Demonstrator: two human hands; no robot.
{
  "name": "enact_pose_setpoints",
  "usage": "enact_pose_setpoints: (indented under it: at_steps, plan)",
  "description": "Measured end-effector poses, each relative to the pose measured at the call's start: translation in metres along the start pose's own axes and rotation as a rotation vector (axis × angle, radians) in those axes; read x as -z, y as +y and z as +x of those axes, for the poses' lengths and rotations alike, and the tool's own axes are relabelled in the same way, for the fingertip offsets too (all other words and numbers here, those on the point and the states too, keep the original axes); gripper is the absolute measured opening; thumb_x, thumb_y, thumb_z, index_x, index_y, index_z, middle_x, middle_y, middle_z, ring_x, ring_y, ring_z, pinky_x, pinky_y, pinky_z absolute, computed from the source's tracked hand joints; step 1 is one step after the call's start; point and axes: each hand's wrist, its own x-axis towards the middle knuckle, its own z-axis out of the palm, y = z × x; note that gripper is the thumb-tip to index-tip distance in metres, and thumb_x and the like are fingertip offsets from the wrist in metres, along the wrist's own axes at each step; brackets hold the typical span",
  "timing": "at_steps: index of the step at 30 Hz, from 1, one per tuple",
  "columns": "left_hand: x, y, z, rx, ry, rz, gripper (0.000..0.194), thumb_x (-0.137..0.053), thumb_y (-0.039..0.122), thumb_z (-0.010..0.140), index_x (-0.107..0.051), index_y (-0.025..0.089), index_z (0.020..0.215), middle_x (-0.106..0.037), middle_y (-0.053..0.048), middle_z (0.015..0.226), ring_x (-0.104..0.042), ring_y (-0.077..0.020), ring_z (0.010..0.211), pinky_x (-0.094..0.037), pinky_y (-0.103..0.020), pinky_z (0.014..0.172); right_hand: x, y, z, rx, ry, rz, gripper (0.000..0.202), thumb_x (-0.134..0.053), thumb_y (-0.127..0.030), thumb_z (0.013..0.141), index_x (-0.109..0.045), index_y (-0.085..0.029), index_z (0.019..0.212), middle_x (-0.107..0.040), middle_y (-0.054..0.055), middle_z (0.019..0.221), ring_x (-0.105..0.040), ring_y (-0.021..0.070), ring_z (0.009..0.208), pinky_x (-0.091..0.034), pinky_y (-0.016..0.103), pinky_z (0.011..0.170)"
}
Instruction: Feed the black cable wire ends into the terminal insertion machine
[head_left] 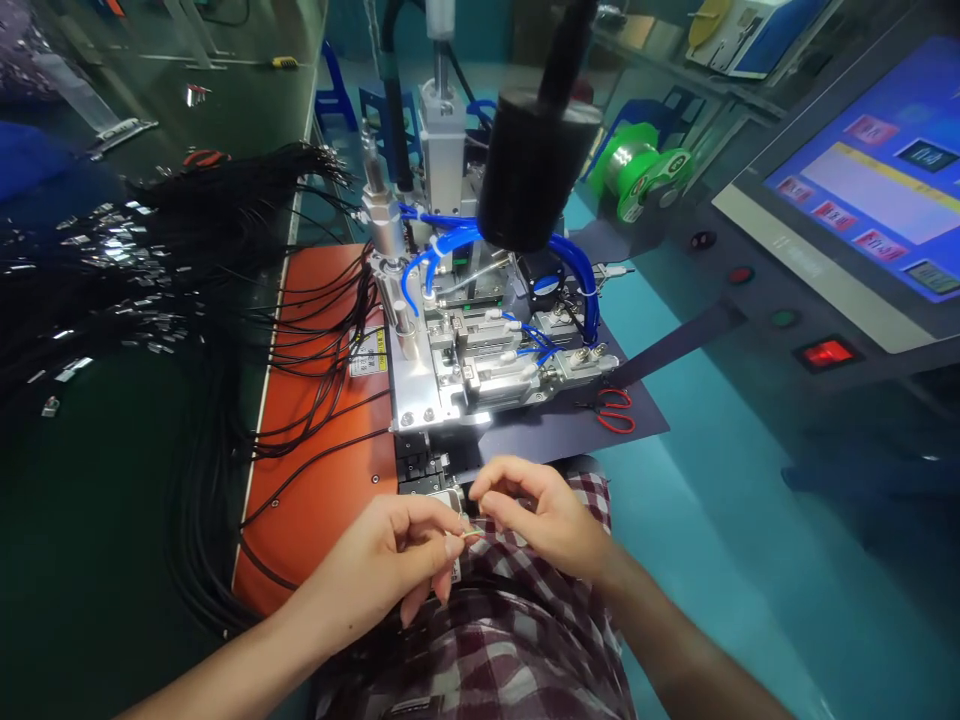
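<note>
My left hand (401, 545) is closed in a pinch at the front edge of the machine. Between its thumb and forefinger are thin light-coloured wires (472, 533), their ends pointing to the right. My right hand (536, 510) is beside them, fingers curled and thumb close to the forefinger; whether anything is between those tips is too small to make out. Just beyond both hands stands a metal bench machine (495, 370) with blue air tubes (459, 240). Black cables (322, 365) run into its left side over an orange plate (322, 540).
A large bundle of black cables with metal connectors (150, 250) lies on the left. Red-handled scissors (616, 410) rest on the dark base plate. A green wire spool (637, 170) stands behind. On the right is a touchscreen panel (862, 210); a black cylinder (529, 170) hangs above the machine.
</note>
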Motion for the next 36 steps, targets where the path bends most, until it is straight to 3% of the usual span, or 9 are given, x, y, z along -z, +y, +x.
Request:
enact_pose_setpoints:
  at_steps: [4,13,20,24,27,30,33,36]
  plan:
    - [0.0,0.001,-0.002,-0.031,0.072,-0.015,0.025,-0.057,0.036,0.082,-0.062,0.013,0.09,-0.058,0.003,0.054,-0.043,-0.0044,0.035,-0.03,-0.016,0.037,-0.012,0.017,-0.009,-0.057,0.032,0.186,0.006,-0.06,-0.024,0.081,-0.06,-0.018,0.079,-0.054,-0.004,0.067,-0.047,0.0091,0.054,-0.038,0.022,0.053]
    - [-0.001,0.002,-0.003,-0.092,0.123,-0.082,0.027,-0.057,0.037,0.083,-0.055,0.014,0.097,-0.056,0.004,0.054,-0.042,-0.0049,0.038,-0.03,-0.016,0.038,-0.022,0.012,-0.012,-0.063,0.126,0.2,0.01,-0.061,-0.021,0.08,-0.057,-0.016,0.072,-0.05,-0.003,0.063,-0.042,0.0092,0.057,-0.035,0.022,0.053]
    - [-0.002,-0.005,-0.001,-0.157,0.165,-0.114,0.025,-0.059,0.038,0.082,-0.053,0.015,0.092,-0.051,0.007,0.052,-0.036,-0.0031,0.04,-0.027,-0.014,0.04,-0.05,0.021,-0.017,-0.07,0.201,0.311,0.011,-0.058,-0.022,0.081,-0.055,-0.016,0.073,-0.049,-0.004,0.062,-0.04,0.0088,0.055,-0.034,0.023,0.053]
    - [-0.002,-0.002,-0.004,-0.115,0.194,-0.039,0.024,-0.059,0.038,0.08,-0.055,0.014,0.085,-0.052,0.006,0.052,-0.036,-0.0039,0.04,-0.025,-0.016,0.039,-0.032,0.013,-0.017,-0.06,0.122,0.197,0.005,-0.058,-0.021,0.081,-0.058,-0.016,0.08,-0.052,-0.002,0.066,-0.046,0.0106,0.059,-0.038,0.024,0.056]
    - [-0.007,0.003,-0.008,-0.14,0.226,0.076,0.02,-0.06,0.034,0.079,-0.058,0.014,0.08,-0.054,0.003,0.057,-0.045,-0.0075,0.049,-0.032,-0.018,0.044,-0.009,-0.008,-0.015,0.118,0.173,-0.064,0.006,-0.057,-0.014,0.082,-0.061,-0.018,0.08,-0.055,-0.001,0.075,-0.05,0.0121,0.068,-0.04,0.025,0.062]
    - [-0.012,0.006,-0.01,-0.223,0.234,0.156,0.014,-0.059,0.029,0.08,-0.06,0.015,0.076,-0.055,0.002,0.061,-0.049,-0.0095,0.057,-0.038,-0.02,0.053,0.005,-0.029,-0.011,0.238,0.026,-0.254,0.013,-0.056,-0.01,0.082,-0.064,-0.018,0.086,-0.057,0.0,0.08,-0.053,0.0124,0.071,-0.041,0.025,0.064]
    - [-0.013,0.006,-0.012,-0.268,0.231,0.173,0.011,-0.059,0.026,0.08,-0.064,0.016,0.075,-0.06,0.001,0.066,-0.052,-0.0107,0.062,-0.041,-0.02,0.058,0.009,-0.034,-0.006,0.22,-0.064,-0.293,0.018,-0.052,-0.007,0.084,-0.066,-0.019,0.087,-0.061,0.001,0.083,-0.055,0.0137,0.079,-0.042,0.027,0.069]
    - [-0.01,0.005,-0.014,-0.28,0.225,0.157,0.011,-0.06,0.025,0.08,-0.066,0.017,0.077,-0.064,0.001,0.07,-0.055,-0.0115,0.065,-0.043,-0.02,0.061,0.005,-0.024,0.0,0.159,-0.094,-0.195,0.018,-0.053,-0.008,0.084,-0.067,-0.019,0.087,-0.061,0.001,0.084,-0.055,0.0136,0.077,-0.042,0.027,0.068]
